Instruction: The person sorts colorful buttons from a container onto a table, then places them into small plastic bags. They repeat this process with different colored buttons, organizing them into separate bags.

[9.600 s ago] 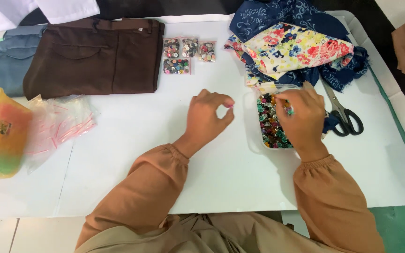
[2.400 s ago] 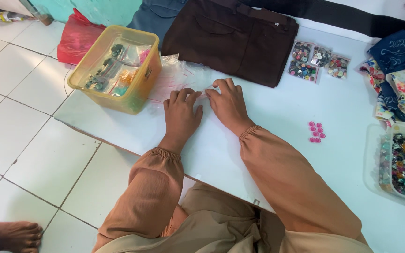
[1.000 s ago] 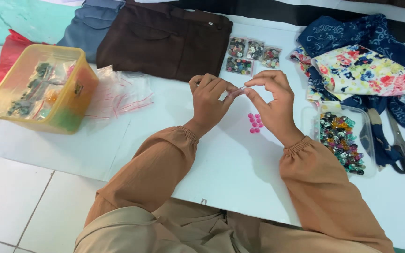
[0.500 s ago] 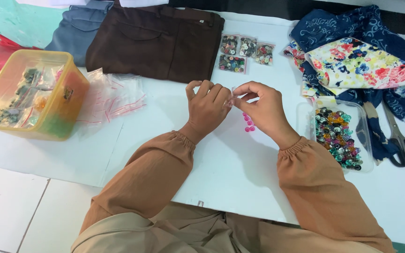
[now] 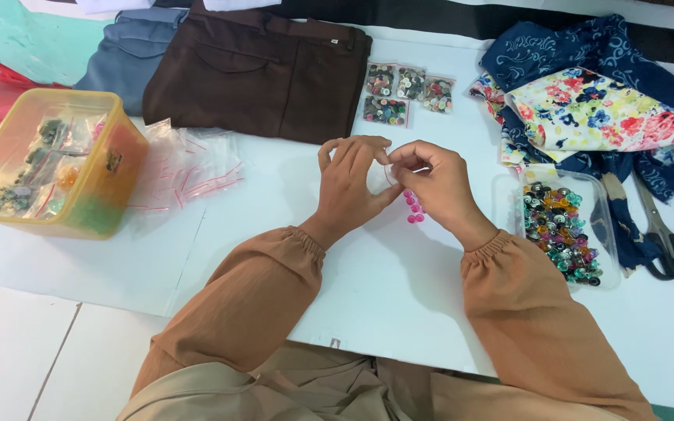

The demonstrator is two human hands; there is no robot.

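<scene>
2 hands meet above the white tabletop (image 5: 399, 296), fingertips pinched together. Your left hand (image 5: 352, 183) and right hand (image 5: 434, 183) both close on something small and clear between them, likely a little plastic bag, too thin to tell for sure. The pink buttons (image 5: 413, 207) lie on the table just under your right hand, partly hidden by it. Right of that wrist sits a clear tray of mixed buttons (image 5: 562, 228), then scissors (image 5: 668, 242) near the floral fabric (image 5: 598, 109). Past your fingers lie 4 small packets of buttons (image 5: 403, 92) beside folded brown trousers (image 5: 263, 66). Left: loose zip bags (image 5: 193, 168), then a yellow plastic tub (image 5: 48, 164).
</scene>
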